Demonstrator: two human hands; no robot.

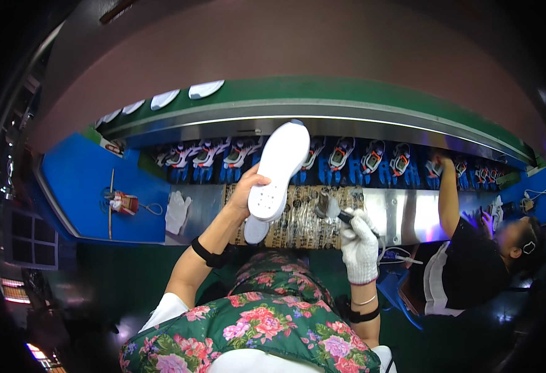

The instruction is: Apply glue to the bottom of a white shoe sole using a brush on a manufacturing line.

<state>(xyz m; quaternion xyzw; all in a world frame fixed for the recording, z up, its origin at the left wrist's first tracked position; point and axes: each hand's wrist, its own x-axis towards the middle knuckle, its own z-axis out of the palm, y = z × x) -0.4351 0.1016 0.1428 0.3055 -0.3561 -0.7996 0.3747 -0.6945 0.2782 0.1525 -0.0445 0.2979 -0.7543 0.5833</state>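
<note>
My bare left hand [245, 189] grips a white shoe sole [280, 165], held upright at a slant with its toe end up. Below its heel, the rounded end of a second, greyish sole [256, 230] shows; how my hand holds that one is hidden. My right hand [360, 244], in a white knit glove, is closed around the dark handle of a brush [329, 206]. The brush's head points up and left, apart from the sole. Under both hands lies a worktop section covered with brown printed sheeting [304, 217], shiny on top.
Behind the worktop, shoe uppers [339, 155] stand in a row on blue holders. A green belt [273, 90] above carries several white soles [164, 99]. A spare white glove [177, 212] lies at left, near a blue panel [130, 168]. At right, a co-worker's arm [449, 199] reaches into the row.
</note>
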